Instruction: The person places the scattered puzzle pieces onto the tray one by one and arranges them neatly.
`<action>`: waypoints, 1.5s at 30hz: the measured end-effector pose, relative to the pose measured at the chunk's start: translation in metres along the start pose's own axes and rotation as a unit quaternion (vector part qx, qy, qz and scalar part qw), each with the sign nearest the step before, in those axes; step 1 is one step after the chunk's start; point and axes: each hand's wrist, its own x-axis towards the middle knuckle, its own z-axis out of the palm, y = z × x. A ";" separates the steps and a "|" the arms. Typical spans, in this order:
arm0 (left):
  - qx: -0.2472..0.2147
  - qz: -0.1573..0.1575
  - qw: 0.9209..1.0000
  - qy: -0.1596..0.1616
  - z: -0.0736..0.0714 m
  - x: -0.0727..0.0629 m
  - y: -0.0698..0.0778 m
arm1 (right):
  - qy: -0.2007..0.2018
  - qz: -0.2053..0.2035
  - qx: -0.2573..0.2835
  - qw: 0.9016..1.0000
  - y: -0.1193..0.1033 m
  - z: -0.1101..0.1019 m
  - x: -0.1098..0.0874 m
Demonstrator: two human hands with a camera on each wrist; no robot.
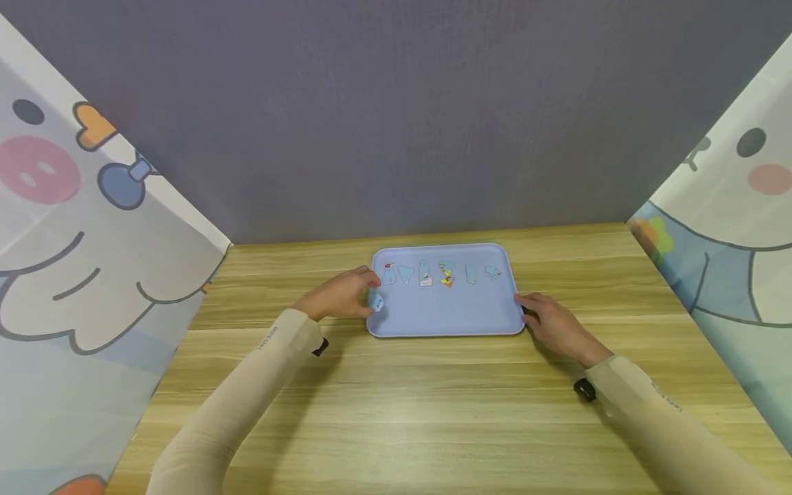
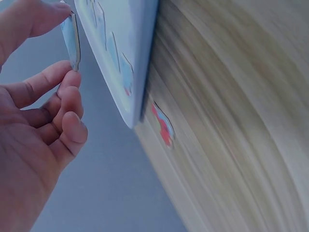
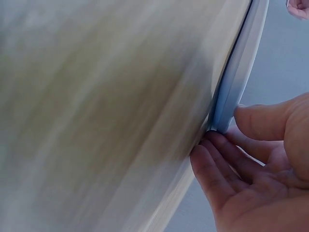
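My left hand (image 1: 346, 294) pinches a light blue flat puzzle piece (image 1: 375, 300) between thumb and fingertips, over the left edge of a pale blue tray (image 1: 445, 323). In the left wrist view the piece (image 2: 71, 41) is seen nearly edge-on, showing its thin side. At the tray's right edge my right hand (image 1: 553, 326) grips the rim. In the right wrist view the thumb presses the outer side of the tray (image 3: 236, 92) and the other fingers curl at its underside. Several flat pieces lie in a row across the tray's far half, including a yellow-patterned piece (image 1: 446, 273) and a white-and-blue piece (image 1: 425, 273).
A red and blue piece (image 2: 164, 125) lies on the wooden table (image 1: 396, 412) beside the tray's corner; in the head view it is hidden behind the left hand. A grey panel (image 1: 396, 124) rises behind the table, with cartoon-printed sheets (image 1: 74, 227) at both sides.
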 end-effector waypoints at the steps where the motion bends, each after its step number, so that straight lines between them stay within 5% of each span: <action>1: 0.003 0.002 1.000 -0.003 0.001 0.002 0.001 | 0.000 0.001 0.001 1.000 0.000 0.001 0.000; 22: 0.110 -0.040 0.993 -0.033 0.028 0.035 0.016 | 0.004 0.006 0.010 1.000 0.001 0.011 -0.004; 33: 0.113 -0.056 0.991 -0.054 0.035 0.037 0.015 | 0.004 0.004 0.011 1.000 0.000 0.015 -0.005; 45: 0.049 -0.048 0.997 -0.032 0.020 0.031 0.006 | 0.013 0.001 0.008 1.000 0.004 0.018 -0.006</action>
